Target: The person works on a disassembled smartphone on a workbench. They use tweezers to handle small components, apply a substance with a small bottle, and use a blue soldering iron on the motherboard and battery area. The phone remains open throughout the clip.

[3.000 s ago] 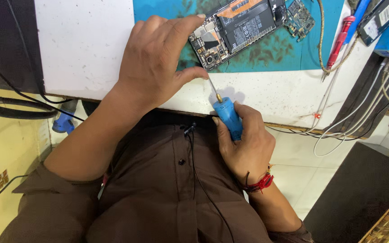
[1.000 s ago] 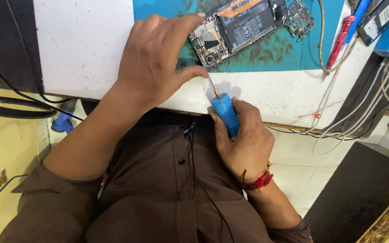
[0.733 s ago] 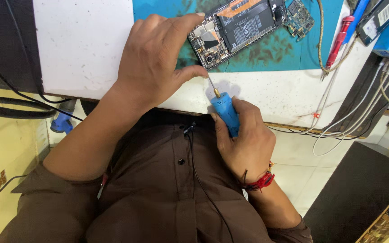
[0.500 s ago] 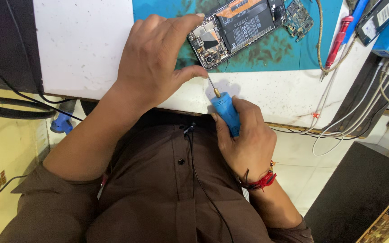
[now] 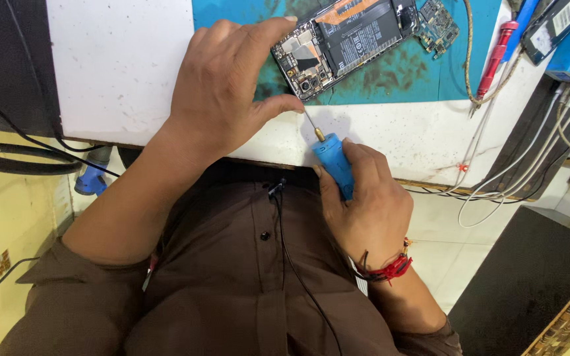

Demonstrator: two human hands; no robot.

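An opened phone point(image 5: 344, 39), its back removed so the black battery and circuit boards show, lies on a teal work mat point(image 5: 390, 76). My left hand point(image 5: 225, 92) rests over the phone's near-left corner, fingertip and thumb touching its edges. My right hand point(image 5: 364, 198) grips a blue-handled screwdriver point(image 5: 332, 165) near the table's front edge. Its thin metal tip points up toward my left thumb and the phone's bottom corner.
A small loose circuit board point(image 5: 437, 20) lies right of the phone. A red-handled tool point(image 5: 493, 56) and a blue tool point(image 5: 522, 20) sit at the mat's right edge. White cables point(image 5: 522, 178) hang off the white table point(image 5: 120, 72). Black cables point(image 5: 8, 155) run at left.
Almost nothing differs. My right hand with the screwdriver has shifted very slightly while my left hand stays on the phone.
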